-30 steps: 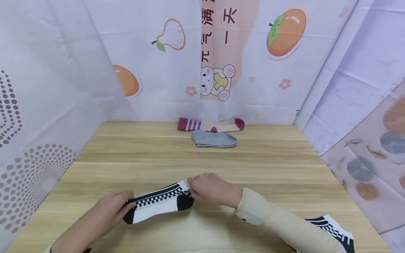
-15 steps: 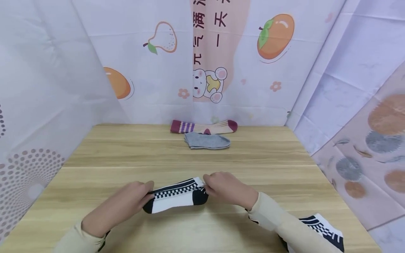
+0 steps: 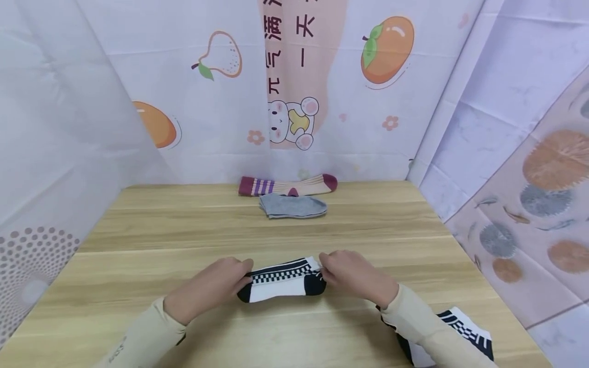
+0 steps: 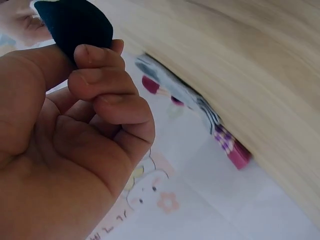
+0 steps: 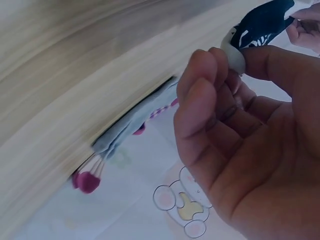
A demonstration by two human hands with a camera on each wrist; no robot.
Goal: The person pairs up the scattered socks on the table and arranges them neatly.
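Observation:
A short black-and-white sock [image 3: 278, 290] with a checkered band is stretched between both hands, a little above the table front. My left hand [image 3: 213, 283] pinches its black toe end, which shows dark in the left wrist view as the sock's toe [image 4: 80, 27]. At the cuff end, my right hand [image 3: 354, 276] pinches the white rim; the sock's cuff [image 5: 233, 56] sits between thumb and fingers in the right wrist view. A similar patterned sock [image 3: 467, 329] lies at the right front, partly covered by the right sleeve.
Near the back edge of the wooden table [image 3: 152, 220] lie a folded grey sock pair [image 3: 294, 206] and, behind it, cream socks [image 3: 299, 187] with maroon ends and purple stripes. Printed cloth [image 3: 198, 128] hangs behind and at both sides.
Both hands have shifted right in the head view with the sock held between them. The scene has slid left as the head view turned. The grip on both ends looks the same.

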